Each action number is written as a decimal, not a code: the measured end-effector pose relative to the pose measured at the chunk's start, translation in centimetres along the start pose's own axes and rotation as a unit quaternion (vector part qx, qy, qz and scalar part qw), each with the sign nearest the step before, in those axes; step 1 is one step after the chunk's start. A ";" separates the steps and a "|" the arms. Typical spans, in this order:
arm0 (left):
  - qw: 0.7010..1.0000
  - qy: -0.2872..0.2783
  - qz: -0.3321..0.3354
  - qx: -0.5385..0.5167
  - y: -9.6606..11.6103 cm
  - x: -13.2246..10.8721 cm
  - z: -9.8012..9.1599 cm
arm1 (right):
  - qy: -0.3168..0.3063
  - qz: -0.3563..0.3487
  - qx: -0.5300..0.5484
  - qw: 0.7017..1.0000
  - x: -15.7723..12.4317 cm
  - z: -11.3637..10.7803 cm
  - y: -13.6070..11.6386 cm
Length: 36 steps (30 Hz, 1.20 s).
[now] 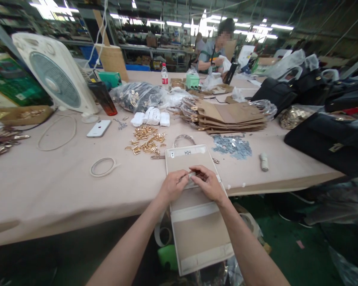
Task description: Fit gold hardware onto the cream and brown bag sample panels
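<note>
A long beige bag panel (201,234) with pale edge strips lies partly on the table and hangs over its front edge towards me. Small metal fittings show near its far end. Above the panel, my left hand (174,186) is closed, thumb and fingers pinched together. My right hand (208,183) is curled beside it, its fingertips meeting those of the left. Between them is something small and thin, too hidden to name. Just beyond the panel lies a coiled brown strap (183,139), and gold-coloured buckles (149,139) are heaped to its left.
Grey flat pieces (232,146) lie right of the panel. Behind are stacked brown bag parts (229,115). A tape roll (103,167), phone (98,128) and fan (55,73) are on the left. Black bags (322,143) fill the right. A person (214,55) works across the table.
</note>
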<state>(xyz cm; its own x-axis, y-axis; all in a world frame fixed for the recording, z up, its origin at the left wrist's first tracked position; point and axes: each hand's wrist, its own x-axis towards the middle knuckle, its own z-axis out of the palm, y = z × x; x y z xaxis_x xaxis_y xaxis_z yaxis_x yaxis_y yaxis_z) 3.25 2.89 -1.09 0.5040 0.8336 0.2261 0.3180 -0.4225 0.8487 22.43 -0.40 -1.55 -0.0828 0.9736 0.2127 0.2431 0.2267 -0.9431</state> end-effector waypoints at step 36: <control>0.999 0.011 -0.030 -0.029 0.2 0.1 -0.3 | 0.056 -0.112 -0.076 0.989 0.3 -1.4 -1.4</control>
<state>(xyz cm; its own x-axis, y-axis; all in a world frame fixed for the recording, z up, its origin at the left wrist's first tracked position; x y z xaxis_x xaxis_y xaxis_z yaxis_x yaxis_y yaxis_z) 3.11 3.05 -0.74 0.4678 0.8648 0.1827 0.3002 -0.3499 0.8874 23.46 -0.42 0.23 -0.0468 0.8930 0.4476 0.3747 0.4310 -0.8209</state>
